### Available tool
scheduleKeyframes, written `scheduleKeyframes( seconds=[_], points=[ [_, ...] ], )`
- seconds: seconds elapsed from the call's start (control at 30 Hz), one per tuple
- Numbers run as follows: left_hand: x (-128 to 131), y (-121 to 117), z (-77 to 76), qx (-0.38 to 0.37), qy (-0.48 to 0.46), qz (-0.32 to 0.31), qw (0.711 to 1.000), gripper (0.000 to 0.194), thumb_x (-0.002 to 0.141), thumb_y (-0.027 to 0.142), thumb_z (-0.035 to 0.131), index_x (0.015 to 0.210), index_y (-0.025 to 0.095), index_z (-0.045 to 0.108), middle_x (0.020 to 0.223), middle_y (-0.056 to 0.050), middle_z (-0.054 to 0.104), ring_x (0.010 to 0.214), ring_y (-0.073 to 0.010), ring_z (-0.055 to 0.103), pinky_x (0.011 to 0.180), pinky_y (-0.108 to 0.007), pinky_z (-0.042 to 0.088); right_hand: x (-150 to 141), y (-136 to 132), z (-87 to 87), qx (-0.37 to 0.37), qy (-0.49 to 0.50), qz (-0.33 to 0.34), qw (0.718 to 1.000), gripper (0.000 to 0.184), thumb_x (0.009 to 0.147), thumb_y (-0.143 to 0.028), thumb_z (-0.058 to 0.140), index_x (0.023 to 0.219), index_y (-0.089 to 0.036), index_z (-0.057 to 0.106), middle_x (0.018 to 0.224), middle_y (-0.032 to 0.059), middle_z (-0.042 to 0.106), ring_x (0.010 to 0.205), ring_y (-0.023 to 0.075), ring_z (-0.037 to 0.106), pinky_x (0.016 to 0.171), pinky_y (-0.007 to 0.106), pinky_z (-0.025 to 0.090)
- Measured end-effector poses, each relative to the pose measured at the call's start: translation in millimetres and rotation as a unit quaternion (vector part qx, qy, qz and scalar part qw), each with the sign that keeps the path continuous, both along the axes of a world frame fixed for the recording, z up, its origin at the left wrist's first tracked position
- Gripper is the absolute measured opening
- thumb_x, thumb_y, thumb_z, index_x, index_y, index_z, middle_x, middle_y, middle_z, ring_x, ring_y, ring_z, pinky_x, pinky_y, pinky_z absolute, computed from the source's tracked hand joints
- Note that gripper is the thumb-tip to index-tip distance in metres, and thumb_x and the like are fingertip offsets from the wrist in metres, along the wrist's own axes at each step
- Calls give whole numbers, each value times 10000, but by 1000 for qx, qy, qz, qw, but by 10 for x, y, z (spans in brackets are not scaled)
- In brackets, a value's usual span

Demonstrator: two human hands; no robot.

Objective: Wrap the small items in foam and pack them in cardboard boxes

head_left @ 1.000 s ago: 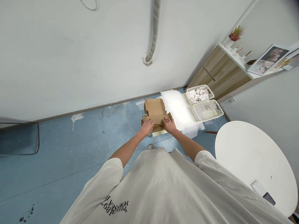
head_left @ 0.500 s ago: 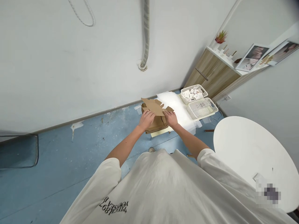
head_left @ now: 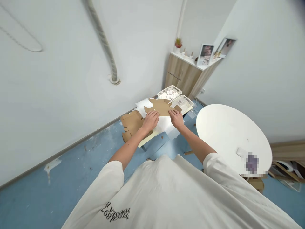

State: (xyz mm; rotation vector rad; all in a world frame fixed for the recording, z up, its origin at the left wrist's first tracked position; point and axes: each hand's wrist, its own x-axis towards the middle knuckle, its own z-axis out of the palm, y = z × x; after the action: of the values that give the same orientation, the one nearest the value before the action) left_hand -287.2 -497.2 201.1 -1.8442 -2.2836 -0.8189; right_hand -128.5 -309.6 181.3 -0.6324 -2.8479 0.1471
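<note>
Between my two hands is a flat, die-cut cardboard box blank (head_left: 162, 107) with flaps along its sides. My left hand (head_left: 151, 120) grips its near left edge, and a ring shows on one finger. At the near right edge my right hand (head_left: 176, 118) has its fingers over the cardboard, thumb hidden beneath. The blank is above a low table covered with a white sheet (head_left: 164, 124). More cardboard blanks (head_left: 133, 122) lie at the table's left end, partly behind my left forearm.
Beyond the blank stand a white basket of small white packets (head_left: 169, 93) and a second white basket (head_left: 187, 102). A round white table (head_left: 231, 136) is on the right. Behind, a wooden cabinet (head_left: 183, 70) stands in the corner, bearing a plant and framed pictures.
The held blank has moved right, off the cardboard pile and over the white sheet. My view has turned to the right, bringing shelving at the right edge into sight.
</note>
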Motion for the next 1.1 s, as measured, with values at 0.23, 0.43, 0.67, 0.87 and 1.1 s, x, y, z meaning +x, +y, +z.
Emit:
scheduleKeyframes(
  seconds=[0.23,0.43,0.67,0.87,1.1],
  points=[
    [1049,1202,-94,-19,0,-107,994,440,1061,309,318,1387,182,585,1464,-103,570,1391,-256,480,1211,-474,311,1477,783,-38,9,4,-108,994,537,994,-192,355,1522,-190,454,1530,112,507,1356,327,400,1081,447,266],
    [2149,2079,-323,-81,-23,-182,980,440,1046,321,361,1409,193,575,1477,-111,559,1391,-281,479,1184,-486,344,2829,1219,-203,-3,-18,-194,981,545,982,-167,355,1515,-193,465,1521,120,514,1334,332,415,1055,455,282],
    [3043,2656,-763,-167,-32,-264,949,440,1052,364,372,1425,215,552,1503,-110,533,1385,-288,492,1149,-466,386,3915,1336,-563,-36,-37,-261,964,511,992,-143,318,1457,-186,524,1470,117,563,1287,304,460,1036,435,297],
    [3371,3016,-1043,-236,-25,-322,916,449,1058,376,337,1426,210,534,1517,-111,515,1407,-275,464,1147,-470,377,4284,1360,-826,-76,-54,-319,943,488,980,-139,357,1423,-203,551,1399,116,615,1232,301,488,998,424,321],
    [3451,3616,-1322,-285,-18,-397,873,429,1046,363,365,1414,221,535,1493,-118,531,1381,-283,489,1115,-496,385,4403,1596,-1088,-119,-85,-372,917,454,981,-134,362,1369,-203,586,1346,119,637,1230,292,491,956,399,347]
  ],
)
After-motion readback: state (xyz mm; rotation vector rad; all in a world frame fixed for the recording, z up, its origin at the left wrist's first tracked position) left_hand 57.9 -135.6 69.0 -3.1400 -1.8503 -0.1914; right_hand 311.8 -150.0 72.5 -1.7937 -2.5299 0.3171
